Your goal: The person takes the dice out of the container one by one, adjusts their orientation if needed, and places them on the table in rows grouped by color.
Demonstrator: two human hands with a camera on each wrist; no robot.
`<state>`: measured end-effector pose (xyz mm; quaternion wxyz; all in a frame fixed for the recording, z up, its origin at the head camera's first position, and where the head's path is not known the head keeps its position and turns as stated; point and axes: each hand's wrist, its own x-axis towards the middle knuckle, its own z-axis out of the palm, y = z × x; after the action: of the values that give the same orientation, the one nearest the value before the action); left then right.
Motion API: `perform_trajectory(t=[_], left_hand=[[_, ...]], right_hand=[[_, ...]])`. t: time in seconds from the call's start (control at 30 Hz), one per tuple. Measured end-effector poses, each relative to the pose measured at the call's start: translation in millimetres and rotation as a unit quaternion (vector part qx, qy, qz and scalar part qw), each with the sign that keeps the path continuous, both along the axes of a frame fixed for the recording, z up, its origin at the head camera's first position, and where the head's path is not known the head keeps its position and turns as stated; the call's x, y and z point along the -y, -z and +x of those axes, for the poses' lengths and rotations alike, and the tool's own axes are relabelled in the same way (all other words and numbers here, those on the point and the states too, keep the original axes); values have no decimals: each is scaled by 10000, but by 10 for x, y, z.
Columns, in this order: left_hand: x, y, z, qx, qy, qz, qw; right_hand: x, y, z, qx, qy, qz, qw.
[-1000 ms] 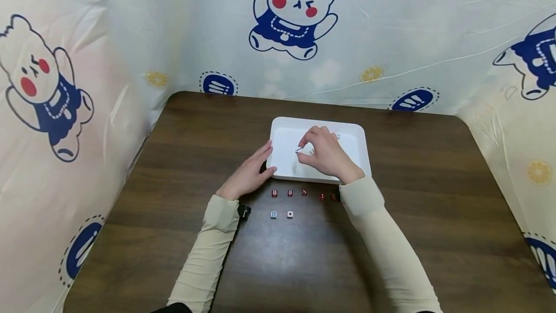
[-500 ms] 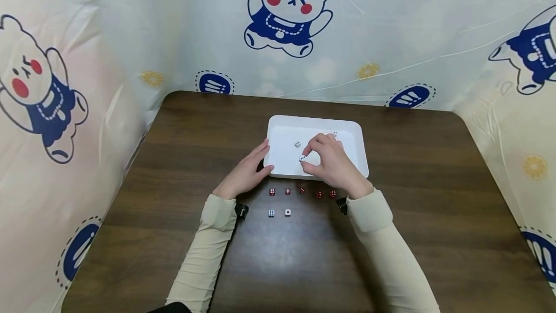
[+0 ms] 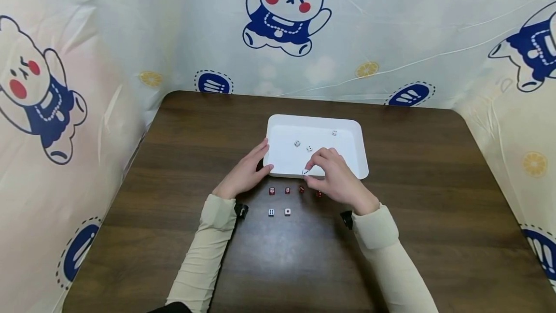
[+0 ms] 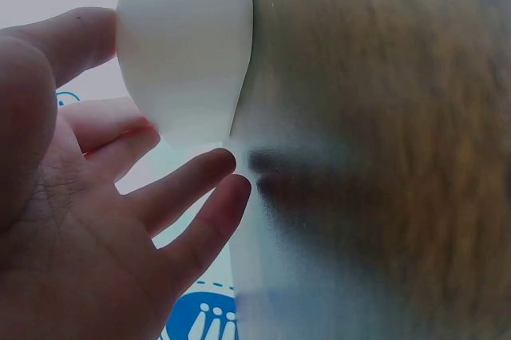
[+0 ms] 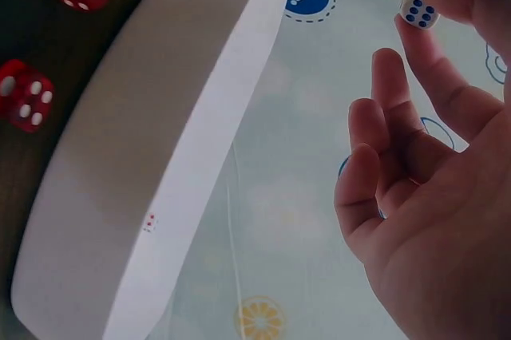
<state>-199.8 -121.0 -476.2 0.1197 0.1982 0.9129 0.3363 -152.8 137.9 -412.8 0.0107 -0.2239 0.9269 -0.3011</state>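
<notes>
My right hand (image 3: 340, 182) pinches a white die (image 5: 419, 9) with dark blue pips between thumb and index finger, over the front rim of a shallow white tray (image 3: 282, 163). The other right fingers are loosely bent in the right wrist view. My left hand (image 3: 243, 172) touches the tray's left end, its thumb at the front corner and its fingers spread along the side. Inside the tray lie three more white dice, one at the back right (image 3: 334, 133), one left of centre (image 3: 297, 143) and one near the middle (image 3: 309, 149).
A row of red dice (image 3: 287, 190) lies on the brown wooden table (image 3: 208, 129) just before the tray, its right end hidden by my right hand. Nearer me are two white dice, one left (image 3: 271, 212) and one right (image 3: 287, 212). A cartoon-printed curtain (image 3: 208, 23) surrounds the table.
My right hand has moved toward me and slightly right, carrying the pinched die from above the tray's middle to its front rim. My left hand has stayed on the tray.
</notes>
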Motion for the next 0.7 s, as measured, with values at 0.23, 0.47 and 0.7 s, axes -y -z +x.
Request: perform_trajectory(t=[0.23, 0.47, 0.7], left_hand=[[-3, 9, 4, 10, -27, -13, 10000], [-9, 9, -2, 51, -46, -63, 10000], [-13, -1, -12, 120, -55, -94, 9999]], right_hand=[[-20, 51, 101, -40, -66, 28, 10000], [-38, 150, 183, 20, -154, 160, 9998], [-37, 240, 255, 100, -206, 326, 9992]])
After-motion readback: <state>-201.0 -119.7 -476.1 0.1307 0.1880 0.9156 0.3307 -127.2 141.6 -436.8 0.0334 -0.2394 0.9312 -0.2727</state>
